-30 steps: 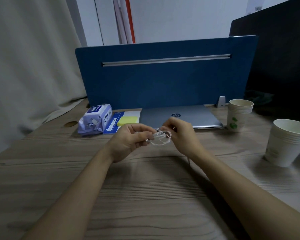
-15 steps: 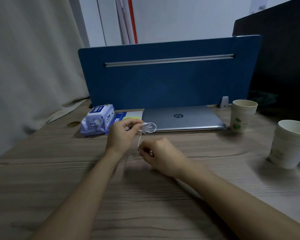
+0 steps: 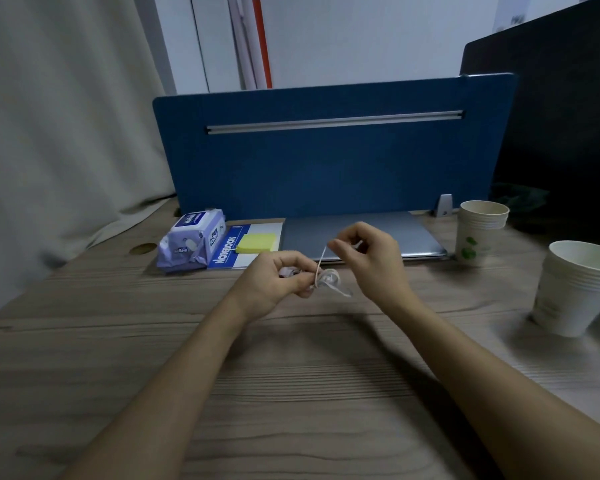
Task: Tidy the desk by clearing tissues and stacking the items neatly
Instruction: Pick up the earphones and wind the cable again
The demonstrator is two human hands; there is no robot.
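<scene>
Two bare forearms reach forward over the grey-brown wood-grain worktop. Above its middle, the left hand is curled, its fingers closed on the bundled end of a thin white cable, whose small coil of loops bulges out just to the right of those fingers. From the coil one strand runs up and to the right to the right hand, which is held a little higher and pinches the strand between thumb and fingertips. Both hands are off the worktop, and the cable hangs between them without touching it.

Farther right, a stack of white paper cups stands near the edge, and beyond it a second stack of paper cups with green print. Behind the hands a closed silver-grey laptop lies flat. To its left is a blue and white notebook with a yellow sticky-note pad on top, and just left of that a purple and white pack of wet wipes. All of these sit in front of an upright dark blue divider panel.
</scene>
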